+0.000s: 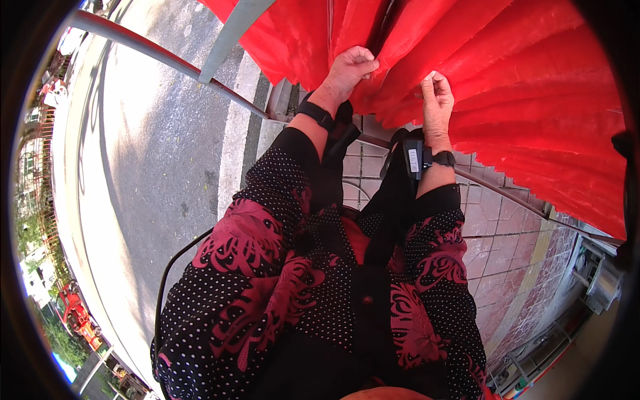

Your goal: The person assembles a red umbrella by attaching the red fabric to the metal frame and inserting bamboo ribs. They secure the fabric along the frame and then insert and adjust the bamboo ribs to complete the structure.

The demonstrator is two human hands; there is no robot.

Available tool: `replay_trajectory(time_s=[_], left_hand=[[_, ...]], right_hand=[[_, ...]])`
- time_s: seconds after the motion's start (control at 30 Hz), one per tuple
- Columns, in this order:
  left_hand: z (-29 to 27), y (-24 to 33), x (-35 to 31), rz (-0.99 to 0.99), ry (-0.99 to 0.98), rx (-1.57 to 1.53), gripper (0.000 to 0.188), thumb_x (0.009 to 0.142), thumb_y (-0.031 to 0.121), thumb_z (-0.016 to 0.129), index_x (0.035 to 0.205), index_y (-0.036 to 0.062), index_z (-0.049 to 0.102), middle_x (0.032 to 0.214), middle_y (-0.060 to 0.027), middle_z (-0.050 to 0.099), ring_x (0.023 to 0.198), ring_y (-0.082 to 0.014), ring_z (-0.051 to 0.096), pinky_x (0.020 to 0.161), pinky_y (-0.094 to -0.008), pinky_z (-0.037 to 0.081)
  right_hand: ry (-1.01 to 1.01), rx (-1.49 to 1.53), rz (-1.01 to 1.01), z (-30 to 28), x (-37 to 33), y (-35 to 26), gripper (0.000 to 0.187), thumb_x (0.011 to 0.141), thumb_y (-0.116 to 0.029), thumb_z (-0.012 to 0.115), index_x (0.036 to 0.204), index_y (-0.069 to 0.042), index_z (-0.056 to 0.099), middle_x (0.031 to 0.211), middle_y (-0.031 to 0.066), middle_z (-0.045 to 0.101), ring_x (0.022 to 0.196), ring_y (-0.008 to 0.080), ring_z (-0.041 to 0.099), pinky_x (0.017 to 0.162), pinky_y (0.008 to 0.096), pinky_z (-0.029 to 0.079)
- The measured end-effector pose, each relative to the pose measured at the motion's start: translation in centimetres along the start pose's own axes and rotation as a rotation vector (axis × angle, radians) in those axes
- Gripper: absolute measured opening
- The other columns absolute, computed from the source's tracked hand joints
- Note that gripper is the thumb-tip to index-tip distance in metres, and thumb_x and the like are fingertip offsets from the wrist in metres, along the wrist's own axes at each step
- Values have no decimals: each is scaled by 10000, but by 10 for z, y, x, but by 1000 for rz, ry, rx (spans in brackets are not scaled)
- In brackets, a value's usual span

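A large red pleated cloth hangs in folds across the upper right. My left hand is closed at the cloth's left part, thumb pressed against the curled fingers on a fold. To its right, my right hand pinches the cloth between thumb and fingertips. Both hands are raised in front of me, a short way apart. A black band circles my left wrist. On my right wrist sits a black strap with a small box bearing a white label.
A metal rail crosses the upper left, met by a slanting grey bar. A low bar runs beneath the cloth. Tiled pavement lies below, with a kerb and road to the left. Metal racks stand lower right.
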State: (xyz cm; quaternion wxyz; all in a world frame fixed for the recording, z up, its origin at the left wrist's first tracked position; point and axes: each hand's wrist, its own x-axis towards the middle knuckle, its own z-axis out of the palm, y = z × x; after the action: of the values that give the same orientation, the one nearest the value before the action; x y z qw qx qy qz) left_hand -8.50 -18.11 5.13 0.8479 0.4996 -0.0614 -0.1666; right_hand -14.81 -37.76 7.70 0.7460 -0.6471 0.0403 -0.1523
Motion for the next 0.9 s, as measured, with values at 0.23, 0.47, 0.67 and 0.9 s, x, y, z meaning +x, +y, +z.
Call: replay_trajectory(time_s=[0.23, 0.47, 0.67, 0.9], left_hand=[[9, -5, -2, -96, -92, 98, 69, 864, 16, 594, 904, 52, 637, 820, -2, 630, 742, -84, 569, 700, -227, 480], [-10, -14, 10, -33, 93, -165, 142, 852, -31, 533, 900, 53, 636, 867, -44, 677, 768, -152, 624, 747, -302, 511], [-7, -12, 16, -33, 73, -199, 169, 856, 6, 510, 992, 37, 607, 985, -64, 667, 854, -162, 622, 796, -313, 503], [14, -9, 10, 97, 6, 25, 160, 921, 194, 588, 1037, 85, 568, 908, 22, 578, 879, -80, 534, 839, -229, 413]], right_hand=[[-25, -413, -162, 13, 4, 22, 307, 865, -136, 722, 1106, 12, 604, 955, 60, 647, 835, 125, 587, 786, 262, 492], [49, -91, -82, 3, 8, 26, 204, 985, -187, 580, 1017, -9, 674, 932, -32, 650, 843, 47, 535, 785, 211, 448], [23, -72, -46, 1, 9, 24, 195, 984, -199, 584, 997, -30, 680, 872, -50, 635, 787, 30, 522, 718, 197, 440], [-27, -172, 10, 4, 10, 32, 196, 975, -191, 591, 970, -7, 658, 836, -56, 614, 773, 44, 495, 708, 210, 445]])
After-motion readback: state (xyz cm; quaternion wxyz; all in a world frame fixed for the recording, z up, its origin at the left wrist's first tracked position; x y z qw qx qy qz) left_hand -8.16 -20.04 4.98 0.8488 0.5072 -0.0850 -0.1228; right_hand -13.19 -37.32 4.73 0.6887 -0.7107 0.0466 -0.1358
